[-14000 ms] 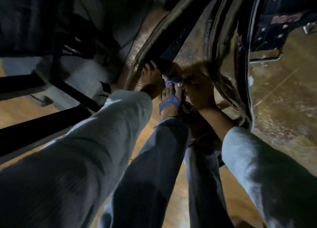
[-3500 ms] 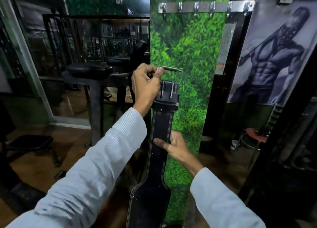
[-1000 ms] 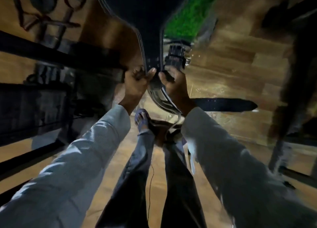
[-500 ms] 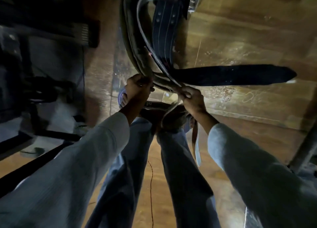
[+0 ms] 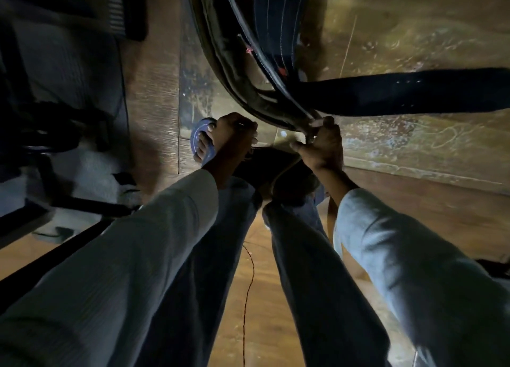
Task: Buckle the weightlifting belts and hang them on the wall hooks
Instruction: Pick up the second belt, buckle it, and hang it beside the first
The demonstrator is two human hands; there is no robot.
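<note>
I look straight down at a wooden floor. Several dark leather weightlifting belts (image 5: 248, 71) lie in a curved pile ahead of my feet. One black belt strap (image 5: 400, 93) runs flat to the right. My right hand (image 5: 323, 143) is closed on the near end of the belt pile where the straps meet. My left hand (image 5: 234, 135) is closed low beside it, above my sandalled foot; what it holds is hidden in the dark. A darker belt piece (image 5: 265, 168) lies under both wrists. No wall hooks are in sight.
Black gym machine frames and a grey mat (image 5: 69, 71) fill the left side. A thin cable (image 5: 245, 297) trails along the floor between my legs. My blue sandal (image 5: 201, 140) is just left of my left hand. Wooden floor (image 5: 414, 30) extends to the right.
The view dropped from the green wall and hooks to the floor. Over the last second both hands went down to the belt pile, and my right hand shifted onto the pile's near end.
</note>
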